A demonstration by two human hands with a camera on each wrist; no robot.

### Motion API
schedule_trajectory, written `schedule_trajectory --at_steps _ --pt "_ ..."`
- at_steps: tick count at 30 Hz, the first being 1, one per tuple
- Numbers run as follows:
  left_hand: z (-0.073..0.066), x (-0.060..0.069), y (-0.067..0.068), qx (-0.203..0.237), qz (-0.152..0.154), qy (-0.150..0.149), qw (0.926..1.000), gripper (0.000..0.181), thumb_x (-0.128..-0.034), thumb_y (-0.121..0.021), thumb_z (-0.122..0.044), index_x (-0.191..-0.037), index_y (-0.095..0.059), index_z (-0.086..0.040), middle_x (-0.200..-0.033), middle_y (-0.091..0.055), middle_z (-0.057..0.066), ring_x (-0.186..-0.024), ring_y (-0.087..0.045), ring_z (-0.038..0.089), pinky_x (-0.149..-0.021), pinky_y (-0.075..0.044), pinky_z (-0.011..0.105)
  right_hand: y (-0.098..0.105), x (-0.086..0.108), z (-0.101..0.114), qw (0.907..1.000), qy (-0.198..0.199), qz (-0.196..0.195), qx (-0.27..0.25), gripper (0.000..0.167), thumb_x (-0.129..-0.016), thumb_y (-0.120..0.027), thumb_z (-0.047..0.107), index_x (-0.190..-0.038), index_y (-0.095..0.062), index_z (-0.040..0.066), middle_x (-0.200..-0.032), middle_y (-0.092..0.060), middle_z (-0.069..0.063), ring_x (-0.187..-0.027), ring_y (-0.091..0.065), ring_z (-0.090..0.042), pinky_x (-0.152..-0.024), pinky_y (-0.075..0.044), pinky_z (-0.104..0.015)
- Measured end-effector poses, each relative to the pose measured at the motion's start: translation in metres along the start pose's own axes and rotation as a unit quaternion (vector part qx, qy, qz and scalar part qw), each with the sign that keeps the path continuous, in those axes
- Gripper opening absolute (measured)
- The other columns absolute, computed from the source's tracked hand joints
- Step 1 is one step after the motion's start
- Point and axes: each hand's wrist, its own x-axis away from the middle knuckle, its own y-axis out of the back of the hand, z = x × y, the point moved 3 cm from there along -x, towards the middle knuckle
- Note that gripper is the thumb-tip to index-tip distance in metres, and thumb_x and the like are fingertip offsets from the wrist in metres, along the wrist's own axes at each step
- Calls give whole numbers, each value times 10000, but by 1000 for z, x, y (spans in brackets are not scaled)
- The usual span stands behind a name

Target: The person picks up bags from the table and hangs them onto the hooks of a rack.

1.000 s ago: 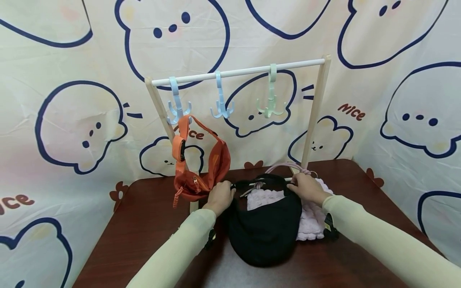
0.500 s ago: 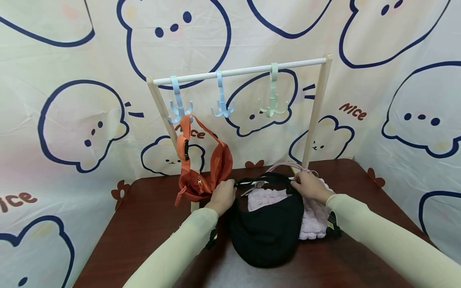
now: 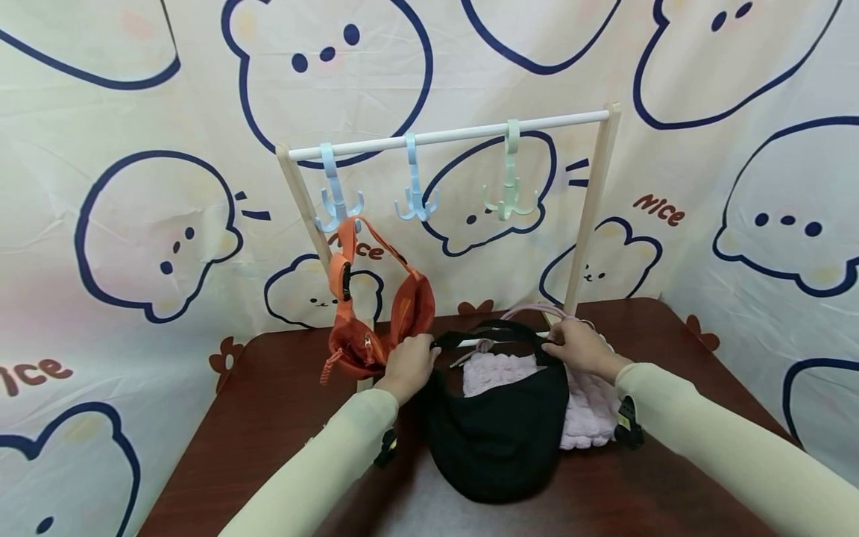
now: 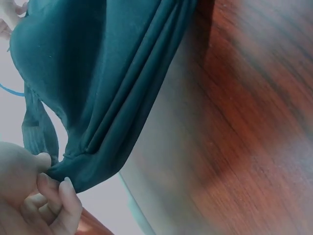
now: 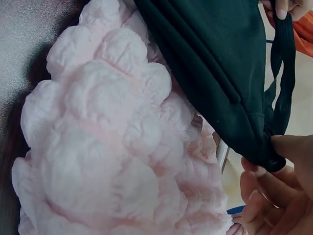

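A black fabric shoulder bag (image 3: 499, 440) hangs upright between both hands, its bottom at the tabletop. My left hand (image 3: 409, 365) pinches its left upper corner, where the strap joins; the left wrist view shows thumb and fingers on the cloth (image 4: 93, 169). With my right hand (image 3: 579, 345) I pinch the right upper corner, plainly seen in the right wrist view (image 5: 274, 156). The bag's strap (image 3: 490, 328) arches loosely between the hands. Behind it lies a puffy pink quilted bag (image 3: 590, 410), partly covered. An orange bag (image 3: 365, 343) hangs by its strap just beyond my left hand.
A rack with a white rail (image 3: 456, 135) and wooden posts (image 3: 590, 212) stands at the back of the brown table (image 3: 255, 425). From the rail hang a left blue hook (image 3: 334, 186), a middle blue hook (image 3: 414, 183) and a green hook (image 3: 511, 175).
The black bag's strap has risen and spread into a wider arch. Both hands keep their grip on the corners, with only slight movement. The orange bag has swung a little.
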Motion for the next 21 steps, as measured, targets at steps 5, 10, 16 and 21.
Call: schedule_trajectory --at_steps 5,10,16,21 --pt "2 5 4 -99 -102 -43 9999 197 -1025 -601 -248 -1061 -693 -78 -868 -720 107 -699 -649 234 -659 -514 421 1 1 -3 9999 -92 17 36 262 -977 -644 164 -1136 -719 -30 -1077 -738 -208 -1030 -701 -363 -868 -558 -516" --pt "4 8 7 -93 -110 -121 9998 192 -1032 -588 -243 -1106 -676 -90 -888 -722 110 -710 -659 246 -655 -522 439 1 4 -5 10000 -24 19 53 266 -973 -653 163 -1139 -724 -32 -1092 -721 -205 -1033 -696 -370 -858 -559 -513" --pt "4 11 13 108 -33 -218 9997 173 -1040 -572 -254 -1020 -660 -106 -733 -626 45 -631 -577 202 -609 -452 384 5 6 -7 10000 14 85 2 239 -975 -651 157 -1113 -732 -20 -1094 -721 -187 -1033 -697 -346 -841 -561 -478" --pt "5 14 16 195 112 -278 9994 168 -1038 -574 -237 -1042 -656 -91 -695 -575 32 -601 -543 187 -578 -422 350 8 8 -8 9999 59 106 -11 204 -973 -652 155 -1076 -743 3 -1056 -737 -153 -996 -693 -308 -819 -552 -460"
